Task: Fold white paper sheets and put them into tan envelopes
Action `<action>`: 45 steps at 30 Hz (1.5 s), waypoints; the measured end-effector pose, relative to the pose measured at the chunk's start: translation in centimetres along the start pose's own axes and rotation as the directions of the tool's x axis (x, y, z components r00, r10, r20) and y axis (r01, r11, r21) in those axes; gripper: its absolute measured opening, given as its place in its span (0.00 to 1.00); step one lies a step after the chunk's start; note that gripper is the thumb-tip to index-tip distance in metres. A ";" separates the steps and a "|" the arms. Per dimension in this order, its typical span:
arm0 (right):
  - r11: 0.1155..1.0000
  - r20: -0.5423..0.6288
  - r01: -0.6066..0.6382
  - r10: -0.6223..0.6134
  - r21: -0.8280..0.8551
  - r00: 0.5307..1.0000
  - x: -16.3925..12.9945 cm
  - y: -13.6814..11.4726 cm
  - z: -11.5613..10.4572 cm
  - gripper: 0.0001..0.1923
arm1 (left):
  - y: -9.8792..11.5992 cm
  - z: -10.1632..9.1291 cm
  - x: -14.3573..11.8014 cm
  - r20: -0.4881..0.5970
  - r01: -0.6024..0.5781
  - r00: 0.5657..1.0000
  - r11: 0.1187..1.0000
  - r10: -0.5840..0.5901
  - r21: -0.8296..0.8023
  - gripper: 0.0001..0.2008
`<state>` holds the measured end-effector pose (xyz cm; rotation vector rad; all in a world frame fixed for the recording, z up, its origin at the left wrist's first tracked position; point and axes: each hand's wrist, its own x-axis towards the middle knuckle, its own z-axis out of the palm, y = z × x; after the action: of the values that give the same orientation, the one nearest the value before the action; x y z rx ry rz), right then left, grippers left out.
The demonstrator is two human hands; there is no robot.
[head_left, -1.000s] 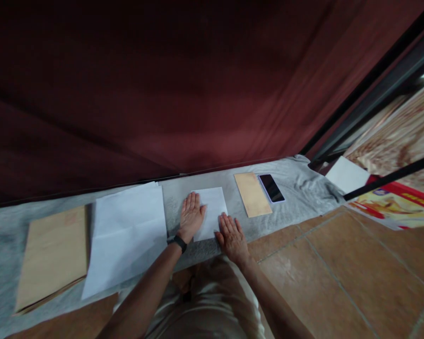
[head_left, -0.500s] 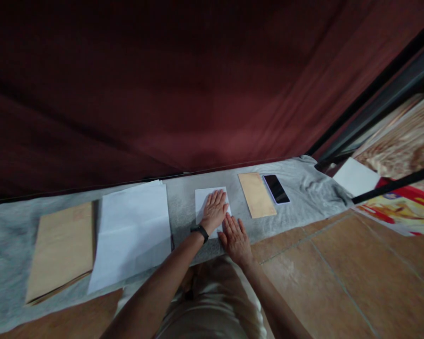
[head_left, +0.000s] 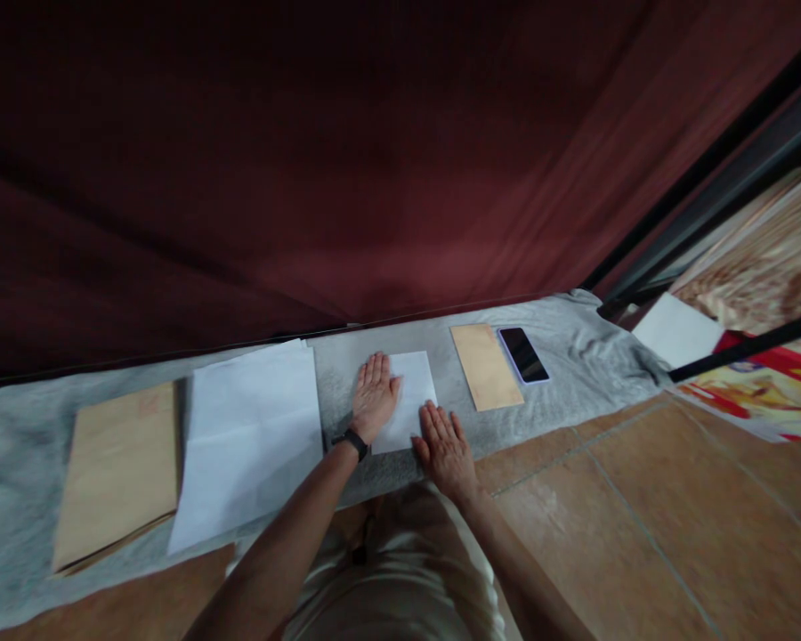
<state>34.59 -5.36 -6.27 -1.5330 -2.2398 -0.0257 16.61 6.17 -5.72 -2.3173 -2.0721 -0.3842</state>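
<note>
A white sheet of paper [head_left: 410,392], smaller than the large sheets beside it and apparently folded, lies on the grey cloth between my hands. My left hand [head_left: 376,392], with a dark band on its wrist, rests flat over the paper's left edge, fingers stretched out. At the lower right edge of the paper, my right hand [head_left: 446,450] lies flat with its fingers spread and the fingertips touching the paper. Neither hand grips anything. Part of the paper's left side is hidden under my left hand.
Large white sheets [head_left: 250,436] lie to the left, with a stack of brown envelopes [head_left: 120,472] beyond them. On the right are a single brown envelope [head_left: 486,367] and a phone [head_left: 524,354]. A dark red curtain [head_left: 387,196] hangs behind the grey cloth [head_left: 580,356].
My left hand has slid left across the paper, from its middle to its left edge, uncovering more of it. My right hand has stayed in nearly the same place.
</note>
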 end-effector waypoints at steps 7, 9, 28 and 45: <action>1.000 -0.018 0.006 -0.006 0.001 1.000 -0.1 0.1 0.3 0.31 | -1.7 -0.6 -2.0 -0.012 0.018 1.000 1.000 -0.018 -0.002 0.31; 1.000 -0.017 0.002 -0.002 -0.005 1.000 -0.1 0.1 0.3 0.31 | -2.0 -0.8 -2.7 -0.023 0.005 1.000 1.000 -0.005 -0.006 0.31; 1.000 0.000 0.011 -0.011 -0.002 1.000 0.0 0.3 0.0 0.30 | -0.4 -4.2 -12.7 0.048 -0.336 0.940 0.941 0.337 -0.034 0.27; 0.999 0.052 0.029 -0.031 0.024 0.998 -0.9 1.9 -1.1 0.27 | -1.4 -5.7 -11.9 0.220 -0.367 0.913 0.927 0.342 0.080 0.22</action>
<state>36.89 -5.69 -6.04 -1.5043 -2.2956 0.0322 13.11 -6.26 -2.69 -2.6776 -1.6274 -0.0128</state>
